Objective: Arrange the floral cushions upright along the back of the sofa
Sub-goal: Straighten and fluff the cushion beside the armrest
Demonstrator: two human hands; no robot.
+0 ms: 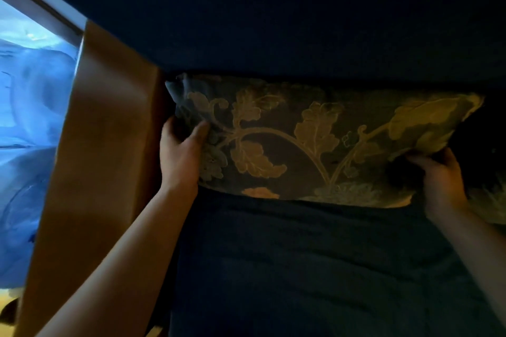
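Both arms reach far; my left hand (179, 154) and right hand (440, 180) pinch the floral cushion (309, 142) with their fingers against the sofa (301, 268) back. If I let go, it may flop forward.

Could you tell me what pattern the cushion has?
Pale gold leaves and curling vines on a dark ground, seen in the head view: cushion.

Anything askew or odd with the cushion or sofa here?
Nothing is damaged. The cushion sits tilted against the sofa back, its right end lower, gripped by the left hand and right hand. A second cushion peeks in at the right edge.
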